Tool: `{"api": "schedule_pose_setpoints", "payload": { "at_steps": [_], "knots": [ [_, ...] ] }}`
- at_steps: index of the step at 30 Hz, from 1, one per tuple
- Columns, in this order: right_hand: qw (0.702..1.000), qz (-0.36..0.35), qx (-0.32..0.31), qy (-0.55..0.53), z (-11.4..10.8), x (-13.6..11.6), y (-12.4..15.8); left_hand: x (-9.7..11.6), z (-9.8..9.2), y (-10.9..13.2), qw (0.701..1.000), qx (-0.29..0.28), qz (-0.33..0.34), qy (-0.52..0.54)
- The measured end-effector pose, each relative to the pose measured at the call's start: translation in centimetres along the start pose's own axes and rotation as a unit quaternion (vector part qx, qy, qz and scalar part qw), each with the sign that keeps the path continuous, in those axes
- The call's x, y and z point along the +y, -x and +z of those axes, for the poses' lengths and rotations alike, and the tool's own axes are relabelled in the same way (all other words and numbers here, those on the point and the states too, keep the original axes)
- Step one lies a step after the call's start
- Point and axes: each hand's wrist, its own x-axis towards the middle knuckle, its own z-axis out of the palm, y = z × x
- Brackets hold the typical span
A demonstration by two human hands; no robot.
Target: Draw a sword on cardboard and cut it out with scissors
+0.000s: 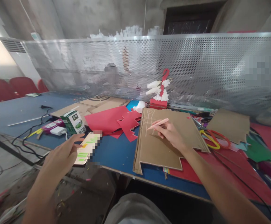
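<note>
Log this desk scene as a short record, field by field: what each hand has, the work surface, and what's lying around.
Left hand: fingers on a phone at the table edge; grip unclear
Right hand: holds a pink pencil, tip on the cardboard sheet
Cardboard: flat, faint drawn lines near the pencil tip
Surface: blue table
Left of cardboard: red paper, green carton
Right of cardboard: scissors
Behind: perforated metal screen

Head view: the single camera is looking forward and down from close above the near edge of the cardboard sheet (pixel 154 149), facing the perforated screen (pixel 196 62) standing well behind that sheet.
</note>
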Motion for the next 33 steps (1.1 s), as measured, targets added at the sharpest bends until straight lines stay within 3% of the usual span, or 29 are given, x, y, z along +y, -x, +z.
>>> {"api": "schedule_pose_setpoints", "payload": {
  "at_steps": [4,12,19,23,33],
  "knots": [
    [1.0,-0.002,0.003,0.002,0.05,0.04,-0.06,0.37,-0.56,0.37,0.998,0.001,-0.033,0.044],
    [1.0,-0.002,0.002,0.008,-0.07,0.22,-0.07,0.56,-0.74,0.21,0.998,-0.026,-0.054,0.024],
    [1.0,-0.002,0.002,0.006,0.03,0.15,-0.08,0.83,-0.81,0.49,0.998,-0.017,-0.059,-0.024],
    [1.0,0.002,0.001,0.007,0.1,-0.19,0.07,0.44,-0.49,0.38,0.999,-0.005,-0.024,0.029],
    [1.0,0.001,0.001,0.019,-0.04,0.16,-0.03,0.69,-0.89,0.48,0.997,-0.041,-0.042,0.04]
  ]
}}
